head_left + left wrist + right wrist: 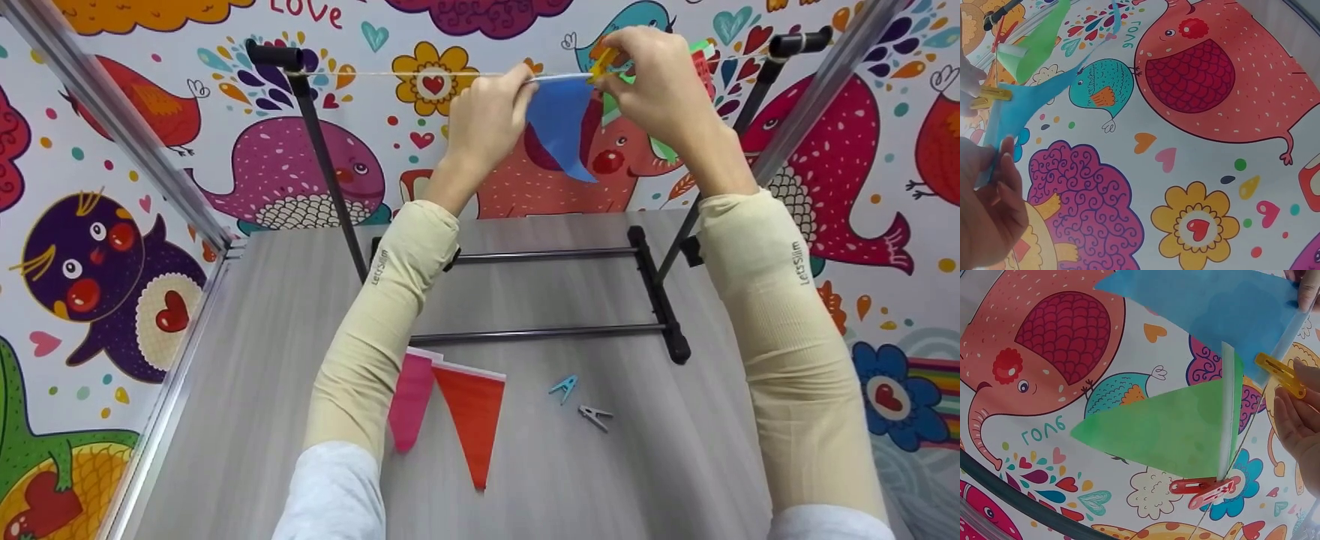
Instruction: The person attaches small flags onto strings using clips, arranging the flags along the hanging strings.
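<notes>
A blue pennant hangs at a string stretched between two black posts. My left hand pinches the pennant's upper left corner at the string. With thumb and fingers my right hand pinches a yellow clothespin, whose tip sits on the pennant's other top corner. In the right wrist view a green pennant hangs beside it, with red clothespins at its white top edge. Most of the green pennant is behind my right hand in the head view.
On the grey table lie an orange-red pennant and a pink pennant, partly under my left arm. A blue clothespin and a grey clothespin lie to their right. The black stand's base rests farther back, before a patterned wall.
</notes>
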A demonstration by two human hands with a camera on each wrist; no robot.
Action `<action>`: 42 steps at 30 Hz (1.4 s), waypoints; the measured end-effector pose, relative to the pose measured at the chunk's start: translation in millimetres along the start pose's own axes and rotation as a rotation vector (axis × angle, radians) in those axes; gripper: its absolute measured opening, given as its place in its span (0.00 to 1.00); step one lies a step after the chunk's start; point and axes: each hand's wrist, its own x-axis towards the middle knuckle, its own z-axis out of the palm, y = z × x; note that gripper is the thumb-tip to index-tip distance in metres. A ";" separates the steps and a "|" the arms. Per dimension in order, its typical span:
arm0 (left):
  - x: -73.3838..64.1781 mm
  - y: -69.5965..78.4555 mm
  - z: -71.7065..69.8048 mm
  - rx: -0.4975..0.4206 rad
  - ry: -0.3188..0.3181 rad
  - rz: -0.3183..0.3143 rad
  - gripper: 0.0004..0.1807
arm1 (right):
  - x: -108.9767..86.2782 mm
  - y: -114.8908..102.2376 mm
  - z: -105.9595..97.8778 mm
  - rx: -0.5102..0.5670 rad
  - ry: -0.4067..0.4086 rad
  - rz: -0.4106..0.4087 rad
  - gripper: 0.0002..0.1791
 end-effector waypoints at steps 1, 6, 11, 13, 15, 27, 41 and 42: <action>-0.7 -0.9 0.2 0.001 0.001 0.000 0.17 | -0.2 -0.6 0.3 0.000 -0.003 0.003 0.21; -3.8 -5.3 0.2 -0.003 -0.003 -0.019 0.15 | -3.6 -1.0 2.2 0.001 0.003 -0.007 0.23; -6.0 -9.4 -0.2 -0.012 0.016 -0.043 0.14 | -7.6 -0.1 3.5 0.010 0.032 -0.020 0.23; -6.9 -11.2 0.1 -0.019 0.023 -0.049 0.15 | -9.4 0.7 3.7 0.006 0.043 -0.025 0.23; -7.8 -13.1 0.4 -0.024 0.027 -0.057 0.15 | -11.7 1.8 3.9 -0.001 0.050 -0.026 0.25; -20.1 -28.0 4.2 -0.051 0.005 -0.084 0.15 | -29.7 13.9 13.0 0.027 0.183 -0.124 0.23; -48.7 -46.5 24.8 -0.095 -0.029 -0.121 0.18 | -57.7 26.1 36.7 0.084 0.275 -0.159 0.18; -51.3 -47.7 26.6 -0.102 -0.026 -0.127 0.18 | -59.5 27.0 38.8 0.095 0.276 -0.148 0.18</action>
